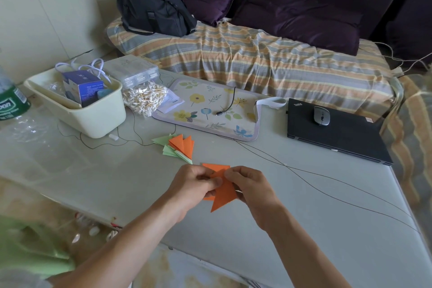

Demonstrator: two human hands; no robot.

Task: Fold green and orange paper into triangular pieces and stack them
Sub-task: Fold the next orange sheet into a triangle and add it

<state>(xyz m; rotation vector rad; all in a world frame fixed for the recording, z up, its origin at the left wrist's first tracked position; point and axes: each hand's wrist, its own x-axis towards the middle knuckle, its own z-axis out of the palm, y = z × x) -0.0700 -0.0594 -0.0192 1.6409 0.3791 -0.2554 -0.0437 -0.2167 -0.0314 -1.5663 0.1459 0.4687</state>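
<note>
An orange paper piece, folded to a point that aims toward the person, is held just above the pale table near its front edge. The left hand pinches its upper left part between thumb and curled fingers; the right hand grips its upper right edge the same way. Just beyond the hands lies a stack of folded triangles, green below and orange on top. Farther back sit a floral mat, a bag of cotton swabs and a cream plastic bin. To the right, a closed black laptop carries a grey mouse.
</note>
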